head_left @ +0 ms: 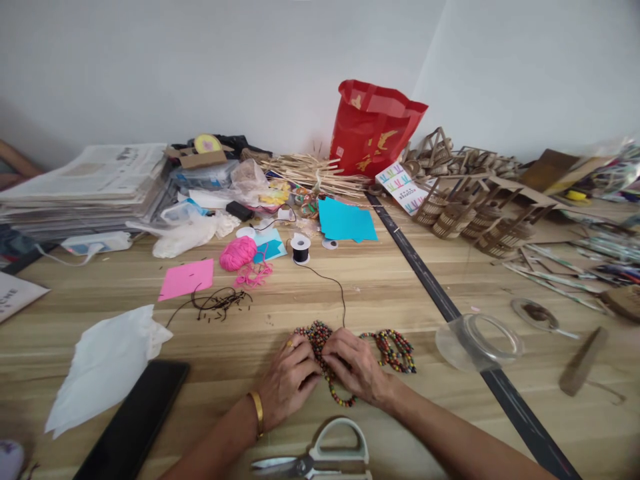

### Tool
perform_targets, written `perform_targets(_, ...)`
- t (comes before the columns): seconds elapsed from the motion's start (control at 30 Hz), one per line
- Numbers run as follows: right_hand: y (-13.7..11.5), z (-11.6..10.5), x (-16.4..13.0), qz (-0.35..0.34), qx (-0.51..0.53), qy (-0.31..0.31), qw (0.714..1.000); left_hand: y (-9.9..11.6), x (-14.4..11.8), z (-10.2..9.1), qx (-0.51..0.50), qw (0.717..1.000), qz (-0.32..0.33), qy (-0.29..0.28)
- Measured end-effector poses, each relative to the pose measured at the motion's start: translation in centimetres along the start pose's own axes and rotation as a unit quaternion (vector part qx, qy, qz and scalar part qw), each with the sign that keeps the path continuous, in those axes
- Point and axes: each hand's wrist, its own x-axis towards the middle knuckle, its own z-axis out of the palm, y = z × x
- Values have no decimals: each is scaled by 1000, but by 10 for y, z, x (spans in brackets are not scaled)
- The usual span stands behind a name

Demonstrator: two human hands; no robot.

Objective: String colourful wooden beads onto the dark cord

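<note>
A heap of small multicoloured beads on strings point(319, 337) lies on the wooden table between my two hands. My left hand point(290, 379), with a ring and a gold bracelet, is closed, its fingertips pinching at the beads from the left. From the right, my right hand point(356, 365) pinches the same strand, and its fingers hide the exact grip. Another coiled bead strand point(396, 351) lies beyond my right wrist. Thin black cord point(343, 293) runs from a spool point(301, 249) down to my right fingers. White-handled scissors point(337, 443) lie just below my hands.
A black phone point(135, 417) and a white sheet point(105, 363) lie at left. Pink yarn point(239, 253) and cut cord pieces point(220, 303) sit farther back. At right are a clear tape roll point(493, 340) and small brown buckets point(453, 217). A red bag point(373, 130) stands behind.
</note>
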Motion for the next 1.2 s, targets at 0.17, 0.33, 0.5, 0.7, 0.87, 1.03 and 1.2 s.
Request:
perform_targets(0.17, 0, 0, 0, -1, -1, 4, 1000, -5, 3, 0, -74, 996, -20, 44)
perform_targets(0.33, -3, -1, 1, 0, -2, 8, 1000, -12, 6, -2, -155, 981, -60, 97)
perform_targets(0.5, -4, -1, 2, -7, -3, 9, 1000, -17, 7, -6, -208, 965, -115, 114)
perform_targets(0.7, -5, -2, 3, -9, -6, 8, 1000, -17, 6, -6, -239, 956, -132, 109)
perform_targets(0.87, -6, -3, 3, -11, -7, 6, 1000, -19, 6, -3, -259, 950, -127, 116)
perform_targets(1.03, -6, -3, 3, -6, -5, -1, 1000, -20, 5, -2, -267, 950, -122, 108)
perform_targets(1.2, -6, -2, 3, -8, -1, 3, 1000, -20, 5, 0, -274, 946, -124, 121)
